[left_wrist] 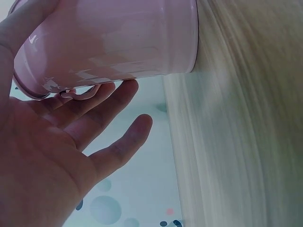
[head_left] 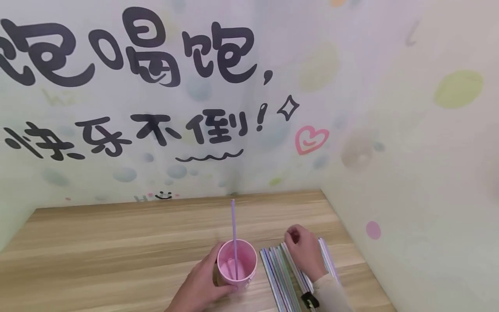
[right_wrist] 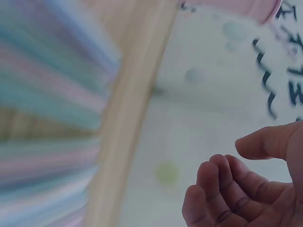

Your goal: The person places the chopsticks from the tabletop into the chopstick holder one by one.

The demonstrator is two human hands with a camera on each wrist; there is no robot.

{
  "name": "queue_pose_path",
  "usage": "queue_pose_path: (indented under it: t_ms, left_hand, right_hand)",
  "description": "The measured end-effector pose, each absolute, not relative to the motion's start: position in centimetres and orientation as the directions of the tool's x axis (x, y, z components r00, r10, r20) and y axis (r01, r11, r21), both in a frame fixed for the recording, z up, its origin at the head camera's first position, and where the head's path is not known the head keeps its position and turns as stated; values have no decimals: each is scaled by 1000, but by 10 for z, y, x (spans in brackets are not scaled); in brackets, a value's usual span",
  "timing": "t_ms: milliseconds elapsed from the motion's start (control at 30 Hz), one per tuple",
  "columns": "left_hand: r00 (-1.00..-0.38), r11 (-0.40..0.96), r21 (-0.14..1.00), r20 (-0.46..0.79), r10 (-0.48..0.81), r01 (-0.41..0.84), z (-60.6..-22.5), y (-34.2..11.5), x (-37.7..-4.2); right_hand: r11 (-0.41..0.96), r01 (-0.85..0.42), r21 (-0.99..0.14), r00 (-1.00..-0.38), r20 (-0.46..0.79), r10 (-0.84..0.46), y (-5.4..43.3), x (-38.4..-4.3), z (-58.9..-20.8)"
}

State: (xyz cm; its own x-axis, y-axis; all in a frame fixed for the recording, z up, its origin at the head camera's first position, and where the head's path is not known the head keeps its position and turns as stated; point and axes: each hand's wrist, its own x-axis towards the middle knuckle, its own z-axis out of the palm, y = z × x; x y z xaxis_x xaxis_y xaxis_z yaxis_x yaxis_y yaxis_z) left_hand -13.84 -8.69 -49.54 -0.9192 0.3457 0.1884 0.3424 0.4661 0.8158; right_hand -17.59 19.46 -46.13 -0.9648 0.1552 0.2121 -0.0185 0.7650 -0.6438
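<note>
My left hand (head_left: 202,279) holds a small pink pail (head_left: 224,275) standing on the table, its thumb on the near side and fingers around the left and far sides. The left wrist view shows the pail's wall (left_wrist: 118,38) and a small loop (left_wrist: 83,93) beside the fingers. A single purple straw (head_left: 234,225) leans upright inside the pail, rising well above its rim. Over the rows of straws hovers my right hand (head_left: 306,251), fingers loosely bent, with nothing between thumb and fingertips in the right wrist view.
Pastel straws (head_left: 278,277) lie side by side right of the pail, with more straws (head_left: 329,260) beyond the right hand. A small black object (head_left: 309,300) sits by the right sleeve. Painted walls (head_left: 234,173) bound the wooden table (head_left: 117,247) behind and to the right.
</note>
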Motion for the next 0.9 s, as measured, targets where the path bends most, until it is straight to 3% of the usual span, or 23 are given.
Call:
queue_pose_path:
  t_ms: [233, 533, 900]
  left_hand:
    - [-921, 472, 815, 180, 345, 336, -495, -89, -138]
    - [-909, 445, 820, 200, 366, 360, -497, -86, -140]
    - [-910, 440, 827, 189, 369, 350, -499, -88, -140]
  right_hand:
    - [793, 131, -595, -963, 113, 244, 250, -172, -478]
    - [853, 221, -473, -964, 25, 263, 315, -157, -501]
    - [878, 229, -421, -971, -31, 238, 327, -157, -509]
